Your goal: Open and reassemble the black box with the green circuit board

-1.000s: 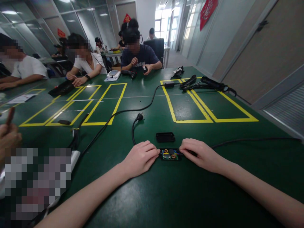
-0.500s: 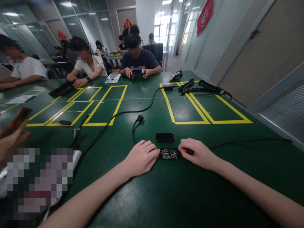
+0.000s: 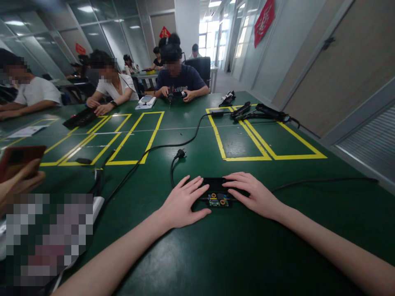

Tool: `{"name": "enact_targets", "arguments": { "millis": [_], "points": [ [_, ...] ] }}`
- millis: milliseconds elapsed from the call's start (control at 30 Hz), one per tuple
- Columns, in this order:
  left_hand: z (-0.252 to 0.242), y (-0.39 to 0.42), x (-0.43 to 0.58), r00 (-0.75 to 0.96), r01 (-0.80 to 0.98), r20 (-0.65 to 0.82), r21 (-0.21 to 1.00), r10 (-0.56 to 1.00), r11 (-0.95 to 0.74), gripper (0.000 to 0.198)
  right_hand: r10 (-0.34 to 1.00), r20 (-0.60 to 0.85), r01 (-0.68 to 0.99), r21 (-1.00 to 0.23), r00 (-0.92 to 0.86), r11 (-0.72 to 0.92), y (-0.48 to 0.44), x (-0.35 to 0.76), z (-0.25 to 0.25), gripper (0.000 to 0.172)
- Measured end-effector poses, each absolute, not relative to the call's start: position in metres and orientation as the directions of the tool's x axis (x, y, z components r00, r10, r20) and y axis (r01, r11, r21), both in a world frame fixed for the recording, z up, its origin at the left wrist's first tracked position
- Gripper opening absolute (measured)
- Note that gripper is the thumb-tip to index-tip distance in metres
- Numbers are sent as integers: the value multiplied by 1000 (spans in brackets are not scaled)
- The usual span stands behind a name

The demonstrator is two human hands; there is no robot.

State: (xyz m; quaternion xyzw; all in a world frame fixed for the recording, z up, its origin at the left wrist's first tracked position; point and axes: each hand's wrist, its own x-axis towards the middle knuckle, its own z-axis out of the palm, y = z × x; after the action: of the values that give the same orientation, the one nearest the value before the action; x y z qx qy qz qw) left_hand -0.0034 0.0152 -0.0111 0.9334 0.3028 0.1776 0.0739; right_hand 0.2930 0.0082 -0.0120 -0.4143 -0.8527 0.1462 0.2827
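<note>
A small open black adapter case [image 3: 218, 200] with a green circuit board inside lies on the green table [image 3: 234, 255] straight in front of me. Just behind it lies its black cover [image 3: 213, 182]. My left hand [image 3: 184, 202] has its fingers spread, with the fingertips at the cover's left end. The fingers of my right hand [image 3: 250, 195] are stretched flat over the cover's right end. Both hands sit just beside the open case, one on each side. A black cord runs from under my right hand off to the right.
A cord with a plug [image 3: 180, 154] curls behind my left hand. A long black cable [image 3: 160, 146] crosses yellow tape rectangles [image 3: 247, 158]. A white power strip [image 3: 97, 204] lies left. Another person's hand holds a phone [image 3: 19, 161]. Black tools [image 3: 262, 111] lie far right; people sit opposite.
Both my hands left the ends of the open case and reached forward onto the black cover behind it, fingers now stretched out. The phone at the left rose into view.
</note>
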Motion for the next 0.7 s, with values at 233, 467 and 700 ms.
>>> {"name": "enact_targets", "arguments": {
  "millis": [233, 467, 700],
  "points": [
    [-13, 17, -6, 745, 453, 401, 282, 532, -846, 56, 881, 289, 425, -791, -375, 440, 5, 290, -7, 26],
    [-13, 18, -8, 728, 415, 442, 324, 524, -850, 55, 926, 196, 298, -908, -321, 296, 1, 285, -4, 36],
    [-14, 18, -7, 715, 397, 479, 321, 508, -860, 51, 931, 223, 263, -916, -290, 302, 0, 283, -5, 31]
  ]
}}
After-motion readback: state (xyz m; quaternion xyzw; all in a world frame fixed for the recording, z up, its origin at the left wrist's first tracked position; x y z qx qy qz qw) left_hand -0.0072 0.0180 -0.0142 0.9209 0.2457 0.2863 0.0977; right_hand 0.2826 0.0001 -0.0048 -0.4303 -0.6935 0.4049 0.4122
